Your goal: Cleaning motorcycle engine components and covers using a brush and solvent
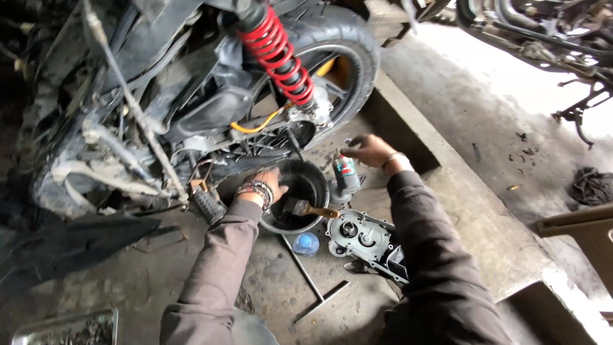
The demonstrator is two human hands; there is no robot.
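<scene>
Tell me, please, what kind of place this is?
Most likely a scooter repair workshop: a stripped scooter with a red coil shock absorber, a removed grey metal engine cover on the stained concrete floor, and a black round basin.

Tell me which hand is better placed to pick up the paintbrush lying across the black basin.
Left, probably. The left hand rests on the black basin rim, close to the paintbrush. The right hand is farther off, up beside the spray can.

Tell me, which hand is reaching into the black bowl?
The left hand, with the beaded wristbands, rests in the black bowl. The right hand is up beside the rear wheel.
</scene>
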